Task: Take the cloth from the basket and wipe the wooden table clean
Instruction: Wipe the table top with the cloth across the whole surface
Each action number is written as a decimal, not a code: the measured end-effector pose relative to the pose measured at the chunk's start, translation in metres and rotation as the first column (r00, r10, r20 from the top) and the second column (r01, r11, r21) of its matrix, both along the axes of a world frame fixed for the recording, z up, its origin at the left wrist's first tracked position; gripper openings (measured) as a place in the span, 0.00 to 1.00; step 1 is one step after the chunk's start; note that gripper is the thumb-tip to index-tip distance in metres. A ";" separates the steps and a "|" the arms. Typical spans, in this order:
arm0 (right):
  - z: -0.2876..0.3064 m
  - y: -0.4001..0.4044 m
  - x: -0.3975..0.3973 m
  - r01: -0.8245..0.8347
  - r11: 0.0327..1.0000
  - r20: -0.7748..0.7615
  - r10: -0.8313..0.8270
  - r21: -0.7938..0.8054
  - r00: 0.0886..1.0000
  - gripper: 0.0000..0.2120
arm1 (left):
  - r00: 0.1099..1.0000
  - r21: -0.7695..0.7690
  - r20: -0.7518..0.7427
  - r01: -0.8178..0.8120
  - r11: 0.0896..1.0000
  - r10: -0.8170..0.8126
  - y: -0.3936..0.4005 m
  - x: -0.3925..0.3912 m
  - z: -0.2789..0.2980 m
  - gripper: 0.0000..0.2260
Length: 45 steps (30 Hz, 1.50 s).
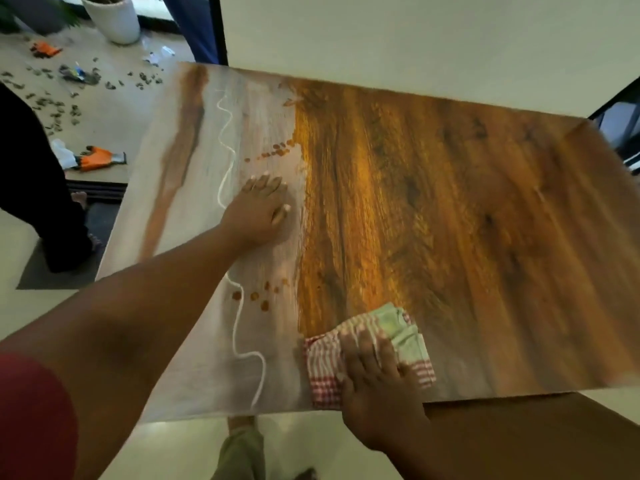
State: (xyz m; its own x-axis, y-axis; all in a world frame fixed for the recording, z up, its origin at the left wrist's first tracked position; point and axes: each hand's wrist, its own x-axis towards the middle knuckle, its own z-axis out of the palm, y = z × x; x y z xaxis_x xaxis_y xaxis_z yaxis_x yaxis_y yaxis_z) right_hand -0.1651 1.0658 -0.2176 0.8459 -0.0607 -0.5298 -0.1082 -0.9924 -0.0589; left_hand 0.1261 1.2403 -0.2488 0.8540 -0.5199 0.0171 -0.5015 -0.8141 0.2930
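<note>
The wooden table [450, 220] fills the view. Its left third is covered with a pale dusty film and a white squiggly line; the rest shows shiny brown grain. A folded cloth [325, 362], red-and-white checked with a green patch, lies near the table's front edge at the border of the pale area. My right hand [375, 379] presses flat on the cloth with fingers spread. My left hand [261, 211] rests palm down on the pale part, fingers apart, holding nothing. The basket is not in view.
Small brown spots [258, 296] dot the pale film. On the floor to the left lie orange gloves [98, 159], scattered dark debris [59, 105] and a white plant pot [114, 17]. A person in dark clothing [31, 174] stands by the table's left edge.
</note>
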 end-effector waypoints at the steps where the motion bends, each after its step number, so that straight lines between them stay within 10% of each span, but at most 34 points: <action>1: -0.001 -0.006 -0.006 -0.007 1.000 -0.072 0.008 0.014 0.997 0.30 | 1.000 0.006 0.007 -0.005 1.000 0.005 0.007 -0.017 0.002 0.24; 22: 0.020 -0.068 -0.004 -0.511 0.852 -0.010 0.513 -0.115 0.858 0.22 | 0.948 -0.034 0.003 -0.319 0.947 0.320 0.091 -0.134 -0.024 0.27; 36: 0.005 -0.025 0.135 -0.133 0.990 0.129 0.138 -0.051 0.982 0.21 | 0.941 -0.036 -0.059 -0.337 0.941 0.334 0.095 -0.128 -0.031 0.27; 45: 0.003 -0.036 0.029 -0.397 0.918 -0.030 0.397 0.011 0.917 0.21 | 0.938 -0.016 -0.081 -0.339 0.941 0.337 0.094 -0.128 -0.026 0.27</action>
State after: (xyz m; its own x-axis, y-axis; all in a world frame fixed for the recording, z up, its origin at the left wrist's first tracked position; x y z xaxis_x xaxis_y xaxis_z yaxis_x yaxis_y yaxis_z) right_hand -0.1363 1.0300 -0.2149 0.7832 0.2794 -0.5554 0.2930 -0.9538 -0.0665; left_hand -0.0021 1.3343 -0.2750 0.9786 -0.2009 -0.0443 -0.1737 -0.9222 0.3455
